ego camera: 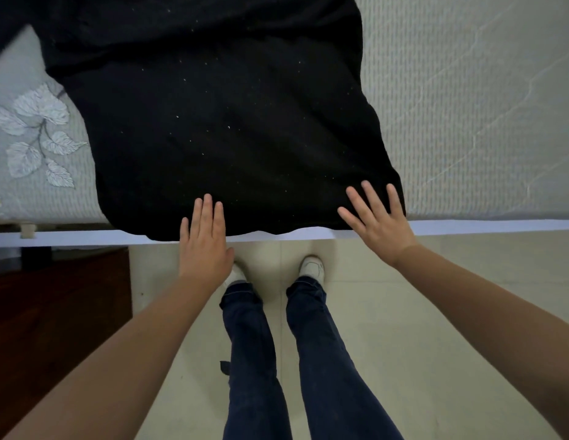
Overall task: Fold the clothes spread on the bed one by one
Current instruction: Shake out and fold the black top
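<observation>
Black garment lies spread flat on the bed, its near hem right at the bed's front edge, w/ a bit of it sagging just over the white rail; the far end runs out of frame at top, so can't say what kind of piece it is, prob. a sweater or tee. Left hand is flat, fingers straight & close together, fingertips reaching onto the hem near its middle-left; holding nothing. Right hand is flat too, fingers splayed wide, lying over the near right corner of the cloth; also gripping nothing. Whether the palms are pressing the fabric or hovering just above it is hard to tell from this angle. Cloth looks soft, limp & light: it follows the mattress, edge is wavy, lint specks all over suggest a knit or fleecy surface w/ some drag, not slippery. Not fragile. Being floppy, it'll droop & bunch if lifted at one point, so best taken by pinching two corners at once, near hem left & right, keeping the edge taut btwn the hands. Dark on dark hides the seams, so finding sleeves or side edges may need feel. Leaf-print bedding sits to the left, partly under the garment. Folding seems not yet begun on this piece.
</observation>
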